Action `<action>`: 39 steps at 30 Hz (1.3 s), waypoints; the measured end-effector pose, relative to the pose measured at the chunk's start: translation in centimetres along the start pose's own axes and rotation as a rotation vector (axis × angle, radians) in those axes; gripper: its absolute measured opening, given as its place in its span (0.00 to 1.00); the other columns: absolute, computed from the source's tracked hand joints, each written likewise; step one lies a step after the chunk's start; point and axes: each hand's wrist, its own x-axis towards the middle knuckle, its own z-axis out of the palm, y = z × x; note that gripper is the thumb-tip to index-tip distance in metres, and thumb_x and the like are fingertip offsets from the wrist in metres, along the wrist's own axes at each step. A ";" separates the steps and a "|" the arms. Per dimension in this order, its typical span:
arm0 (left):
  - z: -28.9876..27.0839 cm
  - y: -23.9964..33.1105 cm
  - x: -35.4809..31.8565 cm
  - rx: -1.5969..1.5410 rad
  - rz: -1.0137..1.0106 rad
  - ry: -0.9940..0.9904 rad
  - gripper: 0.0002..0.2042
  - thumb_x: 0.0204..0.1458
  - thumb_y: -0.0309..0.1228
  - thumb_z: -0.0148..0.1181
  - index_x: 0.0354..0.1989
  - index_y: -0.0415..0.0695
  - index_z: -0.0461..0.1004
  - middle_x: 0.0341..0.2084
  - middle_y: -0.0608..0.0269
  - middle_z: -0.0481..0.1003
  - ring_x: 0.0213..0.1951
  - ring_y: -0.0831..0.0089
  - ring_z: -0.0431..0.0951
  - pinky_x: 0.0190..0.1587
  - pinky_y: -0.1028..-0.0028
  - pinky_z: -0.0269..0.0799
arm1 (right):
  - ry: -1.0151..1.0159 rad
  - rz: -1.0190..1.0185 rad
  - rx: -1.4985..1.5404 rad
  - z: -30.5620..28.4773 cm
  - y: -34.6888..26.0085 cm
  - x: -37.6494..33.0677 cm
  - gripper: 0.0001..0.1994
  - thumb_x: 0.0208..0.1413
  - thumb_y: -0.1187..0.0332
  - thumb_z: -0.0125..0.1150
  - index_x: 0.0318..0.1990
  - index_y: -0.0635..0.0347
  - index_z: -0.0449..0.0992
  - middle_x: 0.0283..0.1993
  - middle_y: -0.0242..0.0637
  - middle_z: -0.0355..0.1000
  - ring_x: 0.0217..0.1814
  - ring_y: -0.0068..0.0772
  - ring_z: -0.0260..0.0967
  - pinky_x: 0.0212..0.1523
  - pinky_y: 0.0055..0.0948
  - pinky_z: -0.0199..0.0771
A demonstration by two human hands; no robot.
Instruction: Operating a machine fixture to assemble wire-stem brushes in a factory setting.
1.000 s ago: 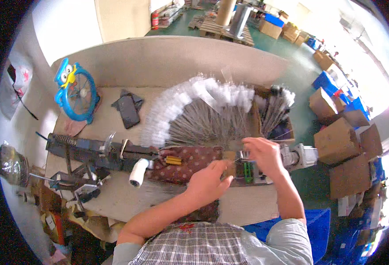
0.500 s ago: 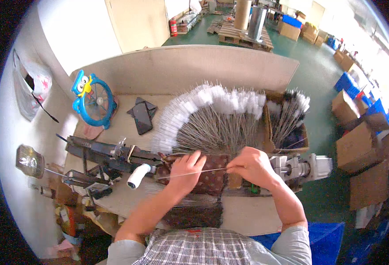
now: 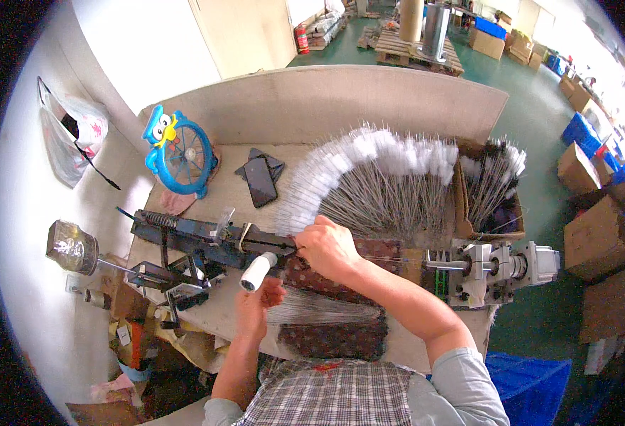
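My right hand is closed at the jaw end of a dark clamping machine. A thin metal wire runs from it towards the motor-driven chuck on the right. My left hand is lower, beside a white cylindrical handle that covers part of it. Its fingers look curled, and what they may hold is hidden. Under my right forearm lies brown patterned cloth. A bundle of loose wires rests nearer my body. White-tipped wire brushes fan out behind my hands.
A cardboard box of dark and white brushes stands right of the fan. Two phones and a blue toy-like fan sit at the back left. A raised board edges the table. Cartons line the floor at right.
My right hand has moved left from the middle of the cloth to the machine's jaw. My left hand has left the cloth and dropped down beside the white handle. The whole view has shifted slightly.
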 end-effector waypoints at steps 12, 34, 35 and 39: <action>2.8 -0.6 3.2 0.882 0.193 -0.064 0.23 0.40 0.51 0.63 0.18 0.38 0.75 0.11 0.61 0.71 0.17 0.74 0.69 0.23 0.71 0.64 | -0.041 -0.064 -0.030 -2.1 -0.1 -0.2 0.05 0.40 0.65 0.59 0.24 0.55 0.75 0.25 0.30 0.70 0.34 0.36 0.66 0.36 0.34 0.68; -4.6 -5.5 4.7 0.166 0.084 0.082 0.22 0.46 0.43 0.62 0.42 0.41 0.66 0.32 0.60 0.72 0.33 0.71 0.75 0.35 0.70 0.71 | -0.115 0.051 0.098 1.3 2.0 -7.7 0.09 0.43 0.70 0.60 0.35 0.56 0.73 0.32 0.38 0.66 0.37 0.40 0.68 0.36 0.36 0.71; -9.0 -6.9 5.3 -0.042 -0.023 0.174 0.20 0.47 0.43 0.61 0.41 0.42 0.67 0.30 0.62 0.72 0.31 0.73 0.74 0.32 0.72 0.71 | -0.123 0.026 0.111 0.6 1.5 -7.5 0.09 0.43 0.70 0.60 0.35 0.56 0.73 0.32 0.38 0.66 0.37 0.40 0.68 0.36 0.36 0.71; -13.6 -4.1 3.9 -0.554 -0.214 0.381 0.15 0.47 0.43 0.61 0.36 0.45 0.71 0.24 0.69 0.71 0.26 0.77 0.71 0.28 0.76 0.69 | -0.140 0.074 0.194 -0.3 1.6 -7.3 0.09 0.46 0.73 0.59 0.37 0.63 0.73 0.32 0.41 0.67 0.34 0.46 0.68 0.36 0.38 0.70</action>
